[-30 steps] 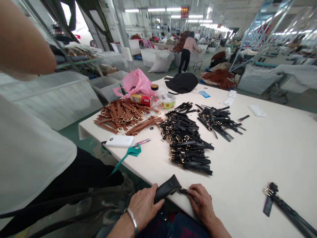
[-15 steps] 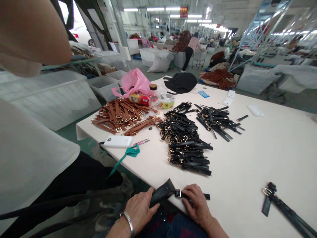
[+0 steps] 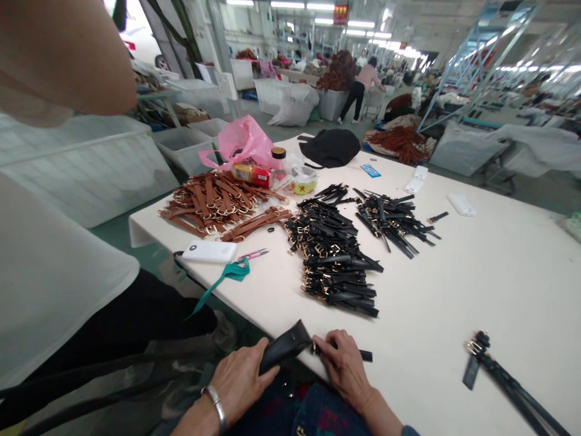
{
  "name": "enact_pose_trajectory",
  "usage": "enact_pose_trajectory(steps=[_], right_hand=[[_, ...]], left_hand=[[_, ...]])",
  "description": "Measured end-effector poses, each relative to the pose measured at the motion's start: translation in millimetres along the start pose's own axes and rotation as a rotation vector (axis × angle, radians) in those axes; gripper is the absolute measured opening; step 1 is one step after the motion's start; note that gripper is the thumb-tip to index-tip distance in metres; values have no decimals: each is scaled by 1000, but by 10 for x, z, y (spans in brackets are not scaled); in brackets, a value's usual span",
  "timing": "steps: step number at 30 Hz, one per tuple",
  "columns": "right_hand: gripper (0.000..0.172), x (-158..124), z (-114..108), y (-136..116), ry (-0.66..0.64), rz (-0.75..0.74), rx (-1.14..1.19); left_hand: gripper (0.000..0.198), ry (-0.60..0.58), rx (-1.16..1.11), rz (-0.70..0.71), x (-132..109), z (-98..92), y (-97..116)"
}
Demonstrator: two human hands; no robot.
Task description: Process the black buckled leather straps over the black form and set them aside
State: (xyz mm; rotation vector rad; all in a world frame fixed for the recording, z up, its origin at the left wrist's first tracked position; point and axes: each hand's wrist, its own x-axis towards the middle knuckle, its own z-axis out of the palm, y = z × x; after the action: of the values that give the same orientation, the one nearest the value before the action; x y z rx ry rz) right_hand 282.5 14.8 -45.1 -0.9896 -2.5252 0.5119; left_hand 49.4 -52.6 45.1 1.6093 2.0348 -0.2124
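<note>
Precariously, the left hand (image 3: 240,381) pinches a folded black leather strap (image 3: 284,348) just over the near edge of the white table (image 3: 499,272), fingers closed around it, while the right hand (image 3: 345,369) closes on its gold buckle (image 3: 313,347) and narrow tail (image 3: 365,355). A slackened pinch could drop the strap off the edge. Near right lies a loose black belt (image 3: 503,381); farther off, a careless sleeve could snag the heaped black straps (image 3: 336,254).
</note>
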Motion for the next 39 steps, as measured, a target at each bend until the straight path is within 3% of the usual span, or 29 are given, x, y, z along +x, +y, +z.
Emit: enact_pose_trajectory(steps=[5,14,19,23,33,39], right_hand=[[43,18,11,-41,-33,30,-35],[39,-129,23,135,83,46,253],[31,-256,-58,245,166,93,182],[25,-288,-75,285,146,98,126],[24,-284,-42,309,132,108,154],[24,-286,-54,298,119,124,144]], left_hand=[[32,19,23,6,-84,-95,13],[32,-30,64,96,-63,-57,240],[32,-53,81,102,-47,-51,231],[33,-59,121,120,-47,-82,235],[33,-58,158,217,37,-15,554],[32,-88,199,227,-3,-115,445]])
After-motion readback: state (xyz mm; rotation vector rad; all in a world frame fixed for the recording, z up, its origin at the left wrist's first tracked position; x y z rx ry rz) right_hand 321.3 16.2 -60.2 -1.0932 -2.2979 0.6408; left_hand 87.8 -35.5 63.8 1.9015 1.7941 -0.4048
